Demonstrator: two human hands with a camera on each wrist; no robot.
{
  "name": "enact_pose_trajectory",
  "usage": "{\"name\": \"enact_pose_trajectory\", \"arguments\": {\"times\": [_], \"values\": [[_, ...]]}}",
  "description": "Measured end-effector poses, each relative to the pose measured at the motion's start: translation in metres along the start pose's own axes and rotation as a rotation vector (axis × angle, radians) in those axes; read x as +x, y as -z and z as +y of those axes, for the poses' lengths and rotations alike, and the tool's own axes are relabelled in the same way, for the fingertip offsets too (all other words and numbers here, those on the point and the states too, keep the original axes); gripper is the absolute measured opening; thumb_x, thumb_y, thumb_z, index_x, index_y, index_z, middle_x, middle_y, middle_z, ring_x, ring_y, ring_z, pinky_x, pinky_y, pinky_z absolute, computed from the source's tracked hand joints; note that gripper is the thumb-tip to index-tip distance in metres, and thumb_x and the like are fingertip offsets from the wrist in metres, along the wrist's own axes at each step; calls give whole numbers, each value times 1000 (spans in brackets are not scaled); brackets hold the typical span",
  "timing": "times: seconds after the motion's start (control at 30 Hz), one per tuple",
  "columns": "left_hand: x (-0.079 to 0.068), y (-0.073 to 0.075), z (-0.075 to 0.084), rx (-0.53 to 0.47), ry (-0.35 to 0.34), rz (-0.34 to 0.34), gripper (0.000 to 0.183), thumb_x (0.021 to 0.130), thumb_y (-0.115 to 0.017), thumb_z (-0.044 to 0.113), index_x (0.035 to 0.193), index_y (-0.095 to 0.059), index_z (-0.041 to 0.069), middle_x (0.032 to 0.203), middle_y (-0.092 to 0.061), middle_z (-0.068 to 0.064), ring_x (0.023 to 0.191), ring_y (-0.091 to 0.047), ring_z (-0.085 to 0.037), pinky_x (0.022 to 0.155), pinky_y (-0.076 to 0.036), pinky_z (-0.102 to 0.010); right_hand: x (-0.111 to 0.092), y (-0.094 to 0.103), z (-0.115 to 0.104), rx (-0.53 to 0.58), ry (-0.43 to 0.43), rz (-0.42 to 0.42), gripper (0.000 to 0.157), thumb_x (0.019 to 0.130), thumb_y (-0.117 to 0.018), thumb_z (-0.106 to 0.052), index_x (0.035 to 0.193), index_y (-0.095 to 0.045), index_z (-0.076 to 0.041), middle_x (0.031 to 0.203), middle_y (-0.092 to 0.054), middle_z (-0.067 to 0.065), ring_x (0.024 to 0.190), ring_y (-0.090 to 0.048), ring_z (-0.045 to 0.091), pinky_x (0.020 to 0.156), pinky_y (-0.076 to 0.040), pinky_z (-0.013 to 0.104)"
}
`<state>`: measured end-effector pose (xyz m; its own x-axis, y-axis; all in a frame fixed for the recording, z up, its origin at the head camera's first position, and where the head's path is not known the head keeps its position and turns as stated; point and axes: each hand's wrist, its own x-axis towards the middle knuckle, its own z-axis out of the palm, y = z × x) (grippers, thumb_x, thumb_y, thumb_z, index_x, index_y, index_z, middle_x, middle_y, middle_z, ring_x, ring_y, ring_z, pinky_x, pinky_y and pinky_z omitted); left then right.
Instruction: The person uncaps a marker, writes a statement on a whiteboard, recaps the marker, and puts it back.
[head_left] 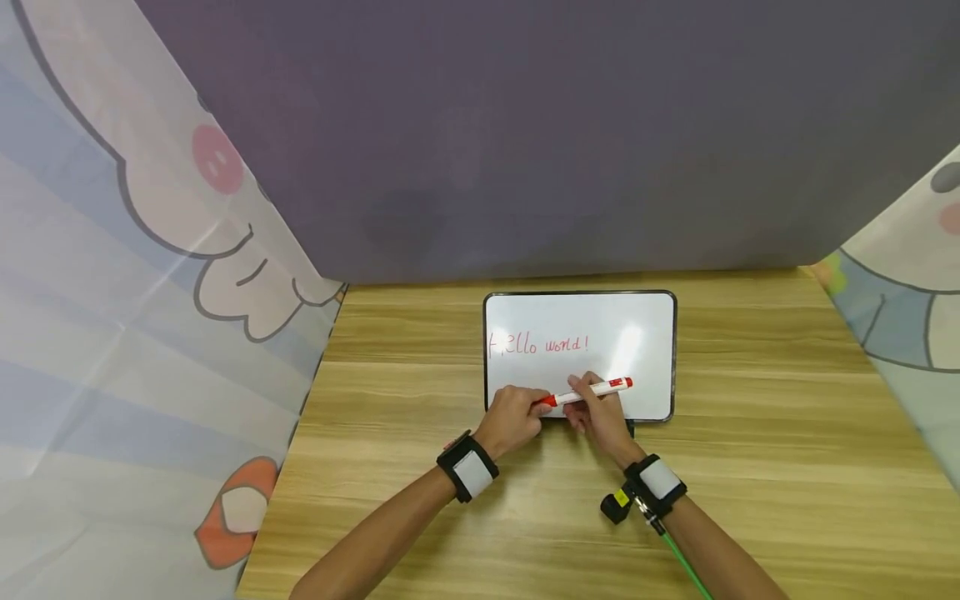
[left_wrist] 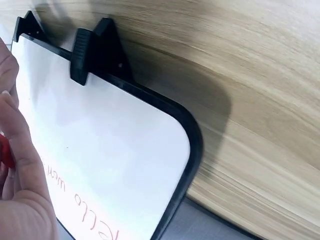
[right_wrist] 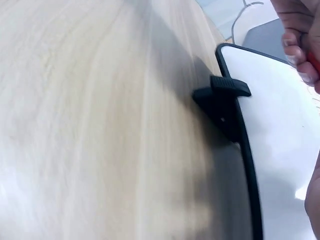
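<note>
In the head view a white marker [head_left: 600,389] with red ends crosses low in front of the whiteboard [head_left: 525,312]. My left hand [head_left: 513,418] pinches the red cap [head_left: 548,401] at its left end between thumb and finger. The white barrel is held by my right hand [head_left: 603,421], thumb along the near side. Red handwriting [head_left: 537,343] on the board reads "Hello world!". The left wrist view catches only a bit of the red cap [left_wrist: 6,152] beside the left hand [left_wrist: 27,200].
Black supports [left_wrist: 102,52] clip the board's near edge, one also visible as a dark foot [right_wrist: 222,107] in the right wrist view. The board stands on a wooden table [head_left: 405,350]. A grey panel [head_left: 480,167] rises behind, with printed cloth [head_left: 97,375] at the sides. A green cable [head_left: 684,562] trails from the right wrist.
</note>
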<state>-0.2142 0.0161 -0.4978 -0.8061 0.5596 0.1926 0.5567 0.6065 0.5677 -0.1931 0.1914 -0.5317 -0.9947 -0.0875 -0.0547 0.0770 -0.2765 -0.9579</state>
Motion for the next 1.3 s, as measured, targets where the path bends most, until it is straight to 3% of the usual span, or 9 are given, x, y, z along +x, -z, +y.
{"name": "enact_pose_trajectory", "arguments": {"times": [0.23,0.4,0.5,0.63,0.8,0.9,1.07,1.23,1.3], "values": [[2,4,-1,14,-9,26,17,90,-61,14,100,-72,9,83,-72,0,69,-60,-2,61,-45,-10,-4,28,-19,-131,113,11,5,92,-57,-11,91,-59,-6,73,-63,-4,55,-55,10,47,-47,25],[3,5,-3,44,-20,1,15,89,-61,12,98,-73,9,77,-69,0,65,-57,-2,58,-43,-9,-8,49,-32,-451,151,-48,15,86,-65,-12,96,-66,-1,82,-66,-4,64,-59,12,56,-51,29],[4,4,-1,62,-26,-27,13,88,-61,11,94,-73,10,74,-67,1,61,-51,-2,56,-39,-10,-9,53,-37,-667,144,-99,17,84,-68,-21,95,-70,-9,84,-68,-2,69,-59,9,59,-50,26],[5,1,3,98,-40,-57,11,84,-64,7,91,-72,11,72,-65,3,61,-49,-1,56,-38,-11,-11,54,-39,-836,164,-146,18,83,-70,-26,96,-72,-14,91,-70,-1,77,-60,3,67,-51,22],[8,-6,8,131,-97,-104,4,85,-66,14,86,-70,14,68,-59,5,60,-46,-2,56,-37,-11,-14,50,-38,-891,200,-269,24,83,-69,-27,104,-70,-14,96,-71,-2,83,-61,1,73,-53,23],[7,-9,10,98,-90,-116,9,85,-67,21,88,-71,13,70,-60,5,60,-46,-1,56,-37,-10,-19,51,-37,-878,182,-299,22,84,-68,-28,104,-70,-18,96,-70,-3,82,-61,2,73,-53,24],[4,-7,8,30,-49,-70,15,85,-67,21,94,-72,9,80,-68,3,65,-54,0,58,-41,-9,-34,75,-38,-863,175,-210,17,85,-68,-23,101,-70,-19,95,-69,-3,80,-62,3,72,-54,23],[2,2,-1,-15,-15,-9,13,86,-66,14,94,-72,6,85,-70,0,70,-60,-3,60,-45,-10,-52,109,-45,-885,242,-11,19,82,-70,-10,100,-70,-11,94,-69,3,80,-61,-2,69,-52,18],[1,6,-5,-22,-1,10,13,86,-66,13,94,-72,6,84,-69,-1,70,-60,-5,60,-45,-11,-59,123,-47,-895,250,73,21,81,-70,-7,102,-70,-9,94,-69,0,81,-60,-4,70,-50,15]]}}
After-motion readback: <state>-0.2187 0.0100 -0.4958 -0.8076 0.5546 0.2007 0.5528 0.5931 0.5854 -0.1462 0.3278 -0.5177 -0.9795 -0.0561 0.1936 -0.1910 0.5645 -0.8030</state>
